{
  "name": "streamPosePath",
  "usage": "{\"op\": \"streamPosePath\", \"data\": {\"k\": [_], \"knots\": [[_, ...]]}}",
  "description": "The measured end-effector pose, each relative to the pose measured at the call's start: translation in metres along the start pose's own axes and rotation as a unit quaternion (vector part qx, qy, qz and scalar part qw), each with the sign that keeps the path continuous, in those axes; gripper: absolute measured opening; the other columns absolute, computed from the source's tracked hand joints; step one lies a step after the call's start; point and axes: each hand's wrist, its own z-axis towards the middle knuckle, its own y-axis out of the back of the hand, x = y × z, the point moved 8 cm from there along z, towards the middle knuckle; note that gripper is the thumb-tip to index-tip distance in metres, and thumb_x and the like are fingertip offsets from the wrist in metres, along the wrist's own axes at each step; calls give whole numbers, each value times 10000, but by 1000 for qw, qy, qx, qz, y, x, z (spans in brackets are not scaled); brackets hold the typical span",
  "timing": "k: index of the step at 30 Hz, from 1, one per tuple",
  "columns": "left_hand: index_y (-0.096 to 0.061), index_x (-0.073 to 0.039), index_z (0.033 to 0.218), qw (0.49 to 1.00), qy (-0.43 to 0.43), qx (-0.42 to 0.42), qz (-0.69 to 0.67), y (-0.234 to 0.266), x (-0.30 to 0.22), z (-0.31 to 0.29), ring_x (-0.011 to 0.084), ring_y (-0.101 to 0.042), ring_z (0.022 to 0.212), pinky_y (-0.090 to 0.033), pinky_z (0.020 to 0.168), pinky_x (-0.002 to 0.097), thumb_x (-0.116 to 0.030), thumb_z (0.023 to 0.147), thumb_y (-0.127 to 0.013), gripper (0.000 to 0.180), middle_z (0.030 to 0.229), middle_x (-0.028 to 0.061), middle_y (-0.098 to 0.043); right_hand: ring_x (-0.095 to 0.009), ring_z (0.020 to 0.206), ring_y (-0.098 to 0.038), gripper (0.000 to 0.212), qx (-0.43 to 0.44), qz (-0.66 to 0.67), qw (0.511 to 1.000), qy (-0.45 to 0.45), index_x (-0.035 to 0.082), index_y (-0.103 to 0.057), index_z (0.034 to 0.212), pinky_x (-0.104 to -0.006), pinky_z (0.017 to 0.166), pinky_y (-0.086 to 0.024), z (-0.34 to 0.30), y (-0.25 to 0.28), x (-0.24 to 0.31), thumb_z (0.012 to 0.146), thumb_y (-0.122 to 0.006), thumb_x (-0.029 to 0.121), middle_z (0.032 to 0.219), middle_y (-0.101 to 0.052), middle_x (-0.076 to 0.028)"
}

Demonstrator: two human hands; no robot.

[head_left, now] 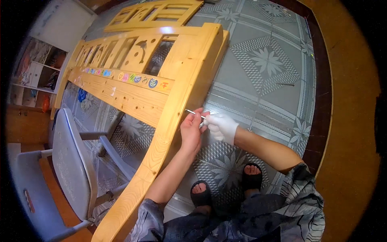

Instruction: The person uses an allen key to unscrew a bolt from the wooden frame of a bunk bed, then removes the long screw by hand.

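A thin silver metal rod (191,111) runs between my two hands, its far left end overlapping the edge of a wooden post (177,103). Whether it is a hex key or a long bolt, I cannot tell. My left hand (191,130) is bare, with its fingertips closed on the rod beside the post. My right hand (222,126) wears a white glove and pinches the rod's other end. The post belongs to a pale wooden bed end panel (139,105) with slats, a dolphin-shaped cut-out and colourful stickers. Its lower part curves toward me.
Another wooden panel (177,9) lies on the patterned grey floor (242,101) at the back. A grey folding chair (72,161) stands at the left, close to the bed panel. Cluttered white shelves (36,74) are beyond it. My sandalled feet (252,175) are below my hands.
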Motion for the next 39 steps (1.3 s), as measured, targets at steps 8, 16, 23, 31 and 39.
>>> {"op": "streamPosePath", "data": {"k": [8, 16, 23, 31, 39], "knots": [[-496, -64, 1128, 1000, 15, 0, 5, 5, 9, 3, 88, -560, 865, -462, 692, 224, -239, 936, -445, 265, 1041, 54, -608, -50, 357, -254, 163, 31, 68, 995, -59, 111, -498, 797, -218, 337, -192, 8, 4, -14, 884, -474, 247, 485, -313, 80], [-534, -65, 1034, 1000, 19, -8, -12, 9, 10, 6, 109, -568, 857, -473, 698, 253, -238, 924, -473, 214, 1013, 53, -612, -42, 348, -246, 174, 129, 186, 964, -138, 139, -474, 753, -201, 328, -187, 5, -9, -11, 895, -473, 239, 479, -292, 95], [-545, -70, 1044, 998, 14, -19, -60, 12, 9, 7, 119, -563, 839, -480, 722, 285, -231, 904, -515, 216, 945, 29, -600, -81, 344, -277, 250, -47, -44, 998, -18, 90, -498, 654, -248, 345, -237, 4, 1, 5, 859, -479, 233, 468, -360, 39], [-549, -72, 1071, 989, 22, -76, -128, 13, 14, 6, 121, -546, 808, -476, 737, 300, -205, 893, -536, 223, 898, 18, -588, -133, 496, -491, 276, -157, -235, 939, 197, 10, -593, 698, -293, 459, -397, 6, 8, 18, 836, -499, 230, 636, -573, -67], [-552, -72, 1061, 986, 28, -76, -146, 10, 7, 2, 113, -541, 802, -464, 740, 294, -207, 893, -536, 217, 891, 16, -588, -73, 354, -261, 210, 150, 230, 959, -73, 75, -535, 867, -239, 358, -229, 6, -17, -11, 907, -447, 262, 469, -296, 64]]}}
